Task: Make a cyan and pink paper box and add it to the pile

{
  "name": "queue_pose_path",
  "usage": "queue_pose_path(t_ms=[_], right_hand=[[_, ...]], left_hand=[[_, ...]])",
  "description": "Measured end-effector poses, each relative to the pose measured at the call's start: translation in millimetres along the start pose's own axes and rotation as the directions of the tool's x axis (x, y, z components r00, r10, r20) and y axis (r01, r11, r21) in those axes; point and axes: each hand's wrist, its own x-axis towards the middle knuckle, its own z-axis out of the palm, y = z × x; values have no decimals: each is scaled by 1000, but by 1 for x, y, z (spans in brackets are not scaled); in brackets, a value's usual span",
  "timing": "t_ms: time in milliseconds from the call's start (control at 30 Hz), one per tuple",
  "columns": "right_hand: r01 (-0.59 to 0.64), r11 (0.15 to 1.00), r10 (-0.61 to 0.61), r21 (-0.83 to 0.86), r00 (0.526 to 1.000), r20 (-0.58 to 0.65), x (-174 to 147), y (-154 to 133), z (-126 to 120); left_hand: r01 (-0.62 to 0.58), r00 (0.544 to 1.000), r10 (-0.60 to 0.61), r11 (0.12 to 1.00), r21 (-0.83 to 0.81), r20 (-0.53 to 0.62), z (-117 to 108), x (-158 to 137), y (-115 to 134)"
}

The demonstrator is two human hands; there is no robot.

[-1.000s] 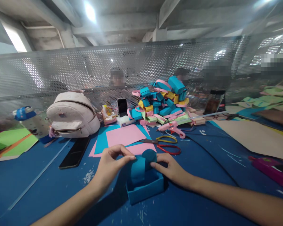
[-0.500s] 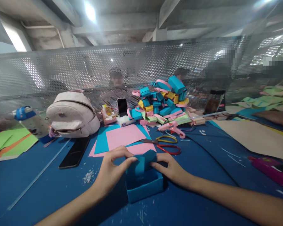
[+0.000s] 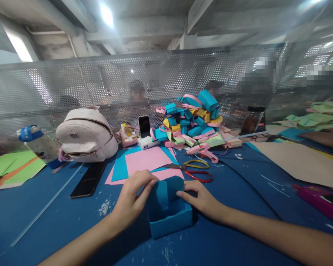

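A small blue paper box [image 3: 170,223] sits on the blue table in front of me, its top open and its back wall standing up as overlapping flaps. My left hand [image 3: 135,192] pinches the left flap between thumb and fingers. On the other side, my right hand [image 3: 201,199] grips the right part of the back wall, thumb inside and fingers behind it. Just beyond the box lie scissors [image 3: 194,170] with one yellow and one red handle, on sheets of pink paper [image 3: 147,161] and blue paper. A pink glue gun [image 3: 202,150] rests farther back.
A heap of small paper baskets [image 3: 191,118] stands at the back. To the left are a black phone [image 3: 88,180], a white backpack [image 3: 86,136] and a bottle [image 3: 39,144]. A magenta object [image 3: 322,203] lies at right, near another person's hand [image 3: 324,138].
My left hand has shifted slightly left and up along the left flap, its thumb moving back from the box's middle. My right hand keeps its place.
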Motion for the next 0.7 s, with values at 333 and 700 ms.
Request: queue_pose_path(t_ms=[333, 700], right_hand=[[-37, 999, 37, -17, 999, 8, 0, 1, 0], [-61, 997, 60, 39, 997, 39, 1, 0, -1]], left_hand=[[189, 982, -189, 978, -92, 9, -3, 7, -17], [253, 966, -258, 958, -135, -24, -7, 9, -21]])
